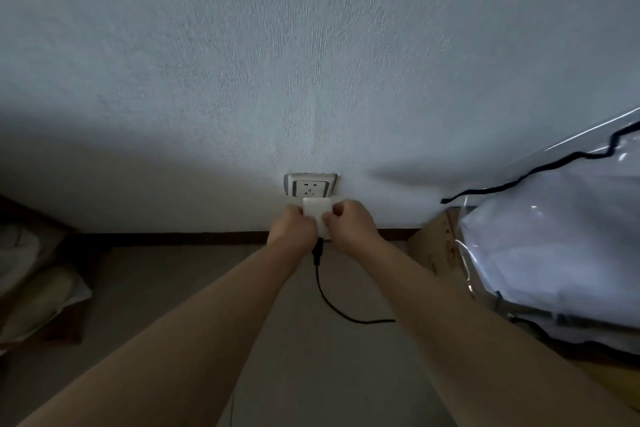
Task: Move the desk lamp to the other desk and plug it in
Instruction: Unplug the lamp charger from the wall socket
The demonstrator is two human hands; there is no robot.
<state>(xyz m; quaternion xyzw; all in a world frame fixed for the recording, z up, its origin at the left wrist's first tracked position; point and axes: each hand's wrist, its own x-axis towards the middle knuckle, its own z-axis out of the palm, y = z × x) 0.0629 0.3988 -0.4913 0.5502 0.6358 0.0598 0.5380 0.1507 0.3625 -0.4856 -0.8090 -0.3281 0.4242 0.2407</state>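
Note:
A white wall socket (310, 185) sits low on the textured wall, just above the dark skirting board. Directly below its visible holes is a white plug adapter (317, 213), pressed against the socket plate. My left hand (292, 226) grips the adapter's left side and my right hand (349, 220) grips its right side. A black cable (323, 291) hangs from the adapter's underside and curves right behind my right forearm. The lamp itself is not in view.
A large clear plastic bag (554, 246) with white contents and a black zip edge stands at the right, with a cardboard box (434, 246) beside it. Pale bundles (38, 291) lie on dark wood at the left. Grey floor lies below.

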